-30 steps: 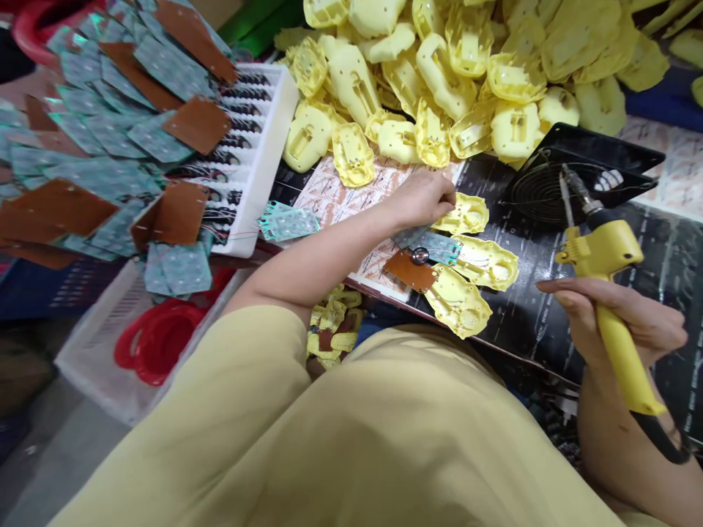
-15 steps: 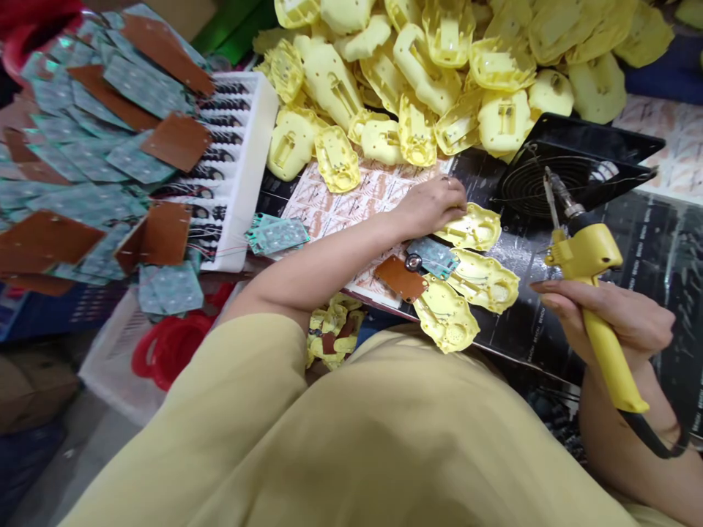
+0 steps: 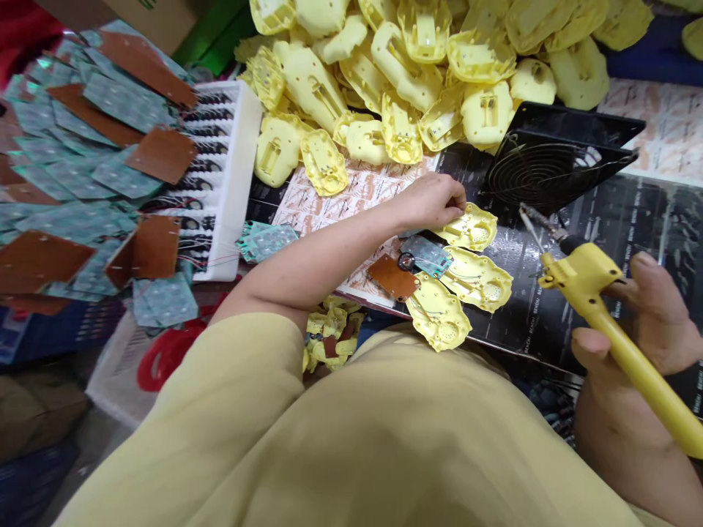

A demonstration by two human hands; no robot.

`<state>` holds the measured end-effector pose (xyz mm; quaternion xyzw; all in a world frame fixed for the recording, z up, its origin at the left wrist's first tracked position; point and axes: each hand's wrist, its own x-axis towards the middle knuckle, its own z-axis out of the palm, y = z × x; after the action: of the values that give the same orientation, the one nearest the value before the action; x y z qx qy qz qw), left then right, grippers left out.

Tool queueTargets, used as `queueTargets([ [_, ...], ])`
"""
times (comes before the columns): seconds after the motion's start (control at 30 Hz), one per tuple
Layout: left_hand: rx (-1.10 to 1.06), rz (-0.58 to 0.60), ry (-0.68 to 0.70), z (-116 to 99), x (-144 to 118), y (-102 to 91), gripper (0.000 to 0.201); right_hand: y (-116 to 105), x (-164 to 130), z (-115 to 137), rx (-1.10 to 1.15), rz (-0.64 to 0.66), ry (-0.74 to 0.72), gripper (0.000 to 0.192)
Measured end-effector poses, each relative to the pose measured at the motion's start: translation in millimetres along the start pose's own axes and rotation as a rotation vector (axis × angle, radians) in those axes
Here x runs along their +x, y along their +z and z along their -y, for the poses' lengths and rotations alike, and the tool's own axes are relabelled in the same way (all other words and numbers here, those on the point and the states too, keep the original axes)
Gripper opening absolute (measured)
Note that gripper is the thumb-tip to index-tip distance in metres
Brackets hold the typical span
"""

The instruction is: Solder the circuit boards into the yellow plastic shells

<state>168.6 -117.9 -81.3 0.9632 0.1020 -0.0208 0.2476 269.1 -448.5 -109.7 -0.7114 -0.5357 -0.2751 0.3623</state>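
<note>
My left hand point(image 3: 433, 201) reaches across with its fingers pinched at the upper left edge of a yellow plastic shell point(image 3: 471, 225); whether a small part is between the fingertips is hidden. Below lie a second yellow shell half with thin wires and a third, and between them a green circuit board point(image 3: 427, 255) with a small round speaker point(image 3: 406, 261) and a brown board point(image 3: 392, 278). My right hand point(image 3: 653, 322) loosely holds a yellow soldering gun point(image 3: 604, 300), thumb and fingers around its body. Its tip points up and left, near the black fan.
A black fume fan point(image 3: 541, 176) stands behind the soldering gun. Yellow shells point(image 3: 384, 80) are heaped at the back. At left, many circuit boards point(image 3: 132, 88) lean on a white foam tray point(image 3: 236, 183). Another green board point(image 3: 269, 241) lies beside the tray. A red basket point(image 3: 170, 355) is below.
The soldering gun has tilted and dropped lower, and my right hand has loosened its fingers around it. My left hand stays at the top shell. The view has shifted slightly.
</note>
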Motion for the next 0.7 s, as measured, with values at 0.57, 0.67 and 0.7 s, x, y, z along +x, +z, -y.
queueTargets([
  [0.57, 0.086, 0.034, -0.045, -11, -5, 2.1, 0.038, 29, 4, 19, 0.311, 0.065, 0.397, 0.029],
  [0.67, 0.088, 0.045, -0.064, -13, -5, 1.3, 0.038, 33, 8, 13, 0.314, 0.066, 0.386, 0.021],
  [0.7, 0.088, 0.048, -0.071, -13, -5, 1.4, 0.038, 34, 10, 11, 0.323, 0.072, 0.373, 0.021],
])
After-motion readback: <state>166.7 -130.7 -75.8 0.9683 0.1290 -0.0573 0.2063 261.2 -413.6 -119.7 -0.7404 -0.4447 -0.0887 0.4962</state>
